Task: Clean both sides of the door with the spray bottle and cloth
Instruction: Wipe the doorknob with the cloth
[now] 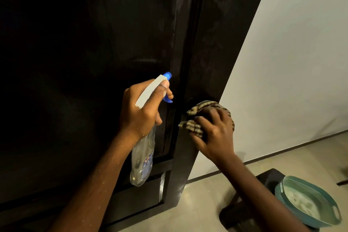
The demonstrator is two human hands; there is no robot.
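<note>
My right fingers [211, 117] press the striped cloth [195, 128] on the door's [207, 43] edge stile; left hand [140, 111] grips the spray bottle [143, 158] at nine o'clock. Wiping step; next, probably wipe downward.

The scene is dim, and the dark door [84, 52] swallows most of the light, its left part nearly black with only faint streaky sheen near its edge, while the pale wall [291, 62] on the right is the brightest area, evenly lit without hard glare. The right hand [216, 133] and cloth [197, 117] are slightly smeared by motion blur, the left hand [139, 111] and spray bottle [143, 160] sharper. Wide-angle distortion tilts the door's straight edges.
</note>
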